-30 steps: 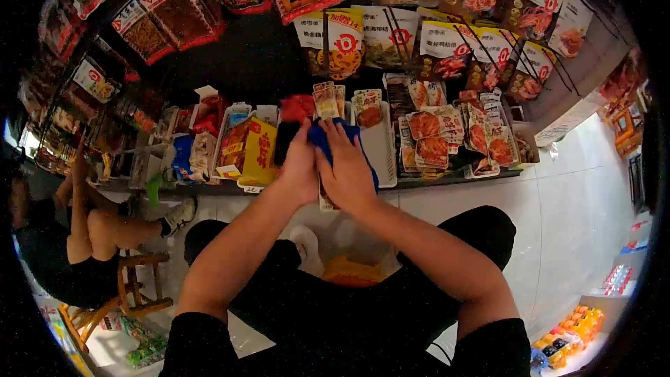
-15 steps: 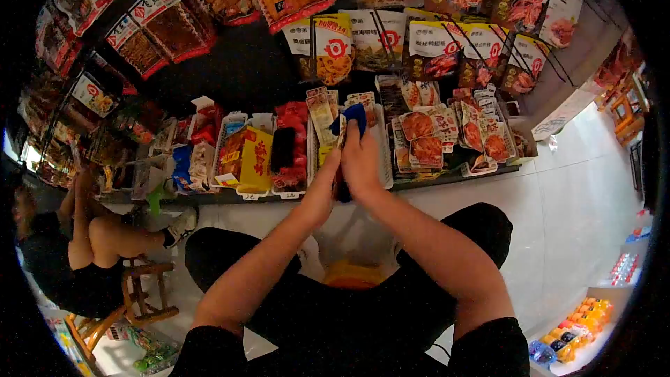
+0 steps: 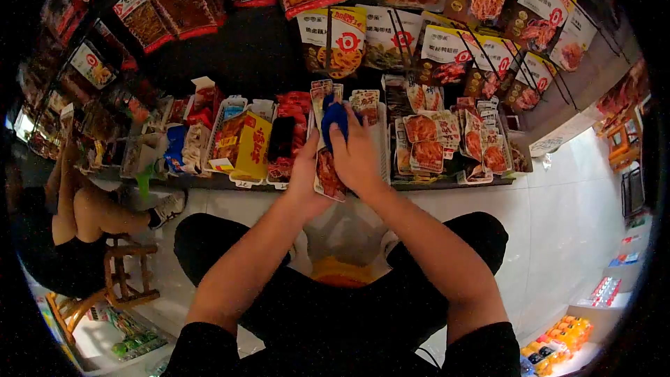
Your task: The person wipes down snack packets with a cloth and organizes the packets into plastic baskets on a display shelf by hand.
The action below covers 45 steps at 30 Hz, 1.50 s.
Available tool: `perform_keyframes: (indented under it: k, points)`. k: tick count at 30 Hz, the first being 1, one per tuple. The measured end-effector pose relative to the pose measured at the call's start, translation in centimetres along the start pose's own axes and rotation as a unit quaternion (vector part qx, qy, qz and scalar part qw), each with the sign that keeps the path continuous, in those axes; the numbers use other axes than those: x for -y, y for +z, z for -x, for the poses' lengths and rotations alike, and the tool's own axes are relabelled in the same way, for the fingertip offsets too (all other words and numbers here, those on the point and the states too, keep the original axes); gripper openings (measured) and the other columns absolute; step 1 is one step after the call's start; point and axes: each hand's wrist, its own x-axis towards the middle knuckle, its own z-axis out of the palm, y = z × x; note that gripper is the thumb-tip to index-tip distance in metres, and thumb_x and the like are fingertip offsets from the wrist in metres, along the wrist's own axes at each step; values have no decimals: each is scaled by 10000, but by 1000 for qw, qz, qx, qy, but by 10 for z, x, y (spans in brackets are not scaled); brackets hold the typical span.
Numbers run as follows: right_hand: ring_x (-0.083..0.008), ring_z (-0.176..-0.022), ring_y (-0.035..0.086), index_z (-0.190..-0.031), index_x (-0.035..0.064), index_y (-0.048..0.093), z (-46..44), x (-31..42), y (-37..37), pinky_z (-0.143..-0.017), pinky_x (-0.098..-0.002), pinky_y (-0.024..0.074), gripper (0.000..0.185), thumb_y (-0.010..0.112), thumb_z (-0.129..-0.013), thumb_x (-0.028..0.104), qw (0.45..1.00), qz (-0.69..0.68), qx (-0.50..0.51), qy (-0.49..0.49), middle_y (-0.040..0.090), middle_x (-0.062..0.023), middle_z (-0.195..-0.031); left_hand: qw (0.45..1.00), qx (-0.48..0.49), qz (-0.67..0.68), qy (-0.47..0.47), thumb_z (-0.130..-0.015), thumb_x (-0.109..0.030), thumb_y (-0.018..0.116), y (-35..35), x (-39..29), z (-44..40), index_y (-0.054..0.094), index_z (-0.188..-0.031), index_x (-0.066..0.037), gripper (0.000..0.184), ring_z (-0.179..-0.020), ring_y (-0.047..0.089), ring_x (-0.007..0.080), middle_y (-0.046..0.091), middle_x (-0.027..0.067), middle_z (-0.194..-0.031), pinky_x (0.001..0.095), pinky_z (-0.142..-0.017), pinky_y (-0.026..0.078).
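My left hand (image 3: 305, 176) grips a snack packet (image 3: 328, 176) with a picture of reddish meat on it, its lower end showing between my hands. A blue cloth (image 3: 335, 120) is under the fingers of my right hand (image 3: 357, 159), pressed against the upper part of the packet. Both hands are over a white basket (image 3: 382, 141) with several upright packets (image 3: 364, 101) at its back. Left of my left hand, a black phone (image 3: 282, 136) rests on red packets (image 3: 293, 106).
A yellow box (image 3: 252, 157) stands in a basket to the left. Meat snack packets (image 3: 426, 139) lie piled to the right. Bagged snacks (image 3: 347, 42) hang above on hooks. A person (image 3: 70, 209) sits on a wooden stool (image 3: 129, 272) at far left.
The packet has turned from edge-on to show its printed face. My right hand and the blue cloth have shifted slightly left and down over it. The camera view has shifted a little.
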Motion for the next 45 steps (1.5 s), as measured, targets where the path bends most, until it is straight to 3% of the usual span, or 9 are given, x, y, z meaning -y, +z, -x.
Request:
perform_keyframes:
  k: [8, 15, 18, 24, 27, 28, 30, 33, 45]
  points:
    - [-412, -1244, 390, -1307, -69, 381, 54, 11, 24, -1015, -430, 348, 514, 440, -926, 270, 992, 83, 59, -79, 403, -273, -1333, 992, -92, 53, 72, -915, -440, 386, -32, -3, -17, 559, -1171, -123, 442, -1014, 578, 258, 618, 79, -1102, 428, -906, 445]
    - [-364, -723, 636, -993, -48, 600, 73, 11, 19, -656, -392, 498, 283, 514, -897, 203, 992, 61, 8, -111, 642, -222, -860, 988, 23, 97, 117, -915, -399, 379, -40, -14, -23, 548, -1168, -72, 446, -990, 584, 269, 612, 115, -1102, 414, -895, 457]
    - [-290, -540, 562, -809, -51, 584, 63, 12, 0, -548, -384, 439, 306, 508, -907, 228, 995, 44, 64, 66, 600, -185, -697, 984, 90, 106, 113, -918, -416, 352, -39, -21, -20, 510, -1218, -61, 491, -1037, 567, 286, 588, 131, -1153, 423, -931, 433]
    - [-155, -623, 515, -815, -30, 578, 18, 39, -37, -531, -315, 390, 365, 489, -927, 306, 878, -329, -245, 249, 580, -36, -707, 966, 164, 156, 122, -929, -432, 321, -47, -28, -21, 446, -1288, -54, 536, -1138, 515, 329, 509, 167, -1273, 461, -996, 377]
    - [-168, -606, 538, -909, -39, 574, 12, 23, -35, -567, -335, 445, 382, 470, -932, 328, 970, -87, -164, 157, 588, -59, -734, 966, 173, 165, 96, -933, -432, 319, -44, -22, -17, 452, -1282, -68, 521, -1121, 521, 326, 520, 158, -1256, 468, -989, 381]
    - [-276, -852, 608, -1046, -49, 559, 8, 51, -38, -798, -371, 466, 423, 445, -937, 343, 975, -1, -29, 220, 616, -167, -970, 963, 182, 177, 85, -933, -432, 320, -40, -19, -16, 459, -1277, -72, 516, -1118, 523, 323, 524, 154, -1251, 468, -986, 383]
    - [-380, -1183, 459, -1192, -38, 506, 3, 14, -6, -1033, -436, 297, 459, 424, -930, 330, 962, 200, -27, -181, 504, -242, -1236, 969, 162, 172, 78, -932, -448, 349, -39, -12, -20, 481, -1254, -105, 489, -1101, 533, 285, 550, 115, -1215, 453, -971, 395]
    - [-411, -1316, 260, -1292, -22, 430, 0, 1, 13, -1098, -467, 130, 494, 418, -915, 298, 963, 173, 79, -191, 367, -235, -1378, 968, 144, 172, 114, -947, -461, 327, -37, -3, -24, 486, -1236, -132, 466, -1104, 530, 248, 549, 83, -1206, 419, -951, 414]
    - [-386, -1097, 523, -1151, -66, 531, 51, 0, 37, -950, -424, 397, 389, 479, -909, 235, 984, 100, 46, -141, 552, -270, -1128, 977, 40, 119, 172, -890, -456, 470, -60, -9, -28, 576, -1100, -72, 450, -893, 616, 276, 633, 102, -1030, 424, -830, 490]
